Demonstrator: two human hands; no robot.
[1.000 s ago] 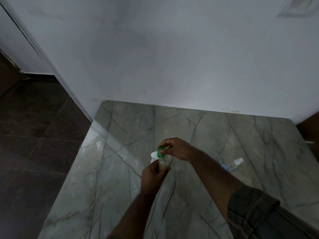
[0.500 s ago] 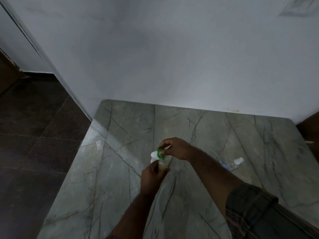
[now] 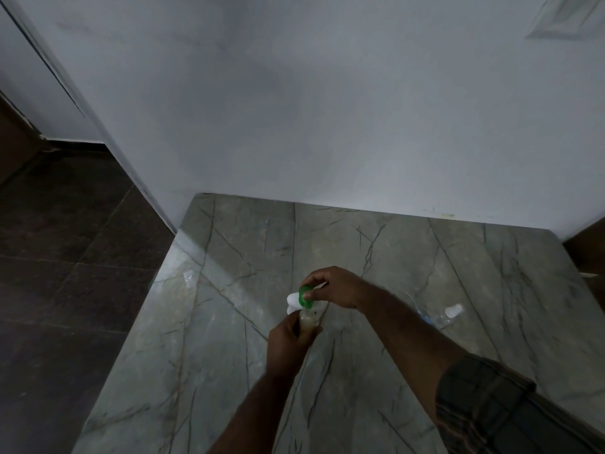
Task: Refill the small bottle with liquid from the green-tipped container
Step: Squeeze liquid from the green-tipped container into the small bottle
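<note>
Head camera showed my left hand [image 3: 286,342] wrapped around the small bottle [image 3: 308,322], keeping it steady and upright under the green-tipped container [image 3: 301,297]. My right hand [image 3: 337,286] gripped that container and tilted it down, I think for pouring.

A plain white wall [image 3: 327,109] is seen filling the upper half, dimly lit. Against its foot a grey-green marble tabletop [image 3: 229,371] is set, crossed by dark veins, and a pale patch of light [image 3: 199,253] is thrown across its far left corner. To the left, a dark tiled floor [image 3: 65,290] is shown, bounded by a black skirting [image 3: 75,147]. A brown wooden surface [image 3: 587,253] is glimpsed at the right edge, and a pale framed panel [image 3: 569,18] is caught, blurred, at top right.
</note>
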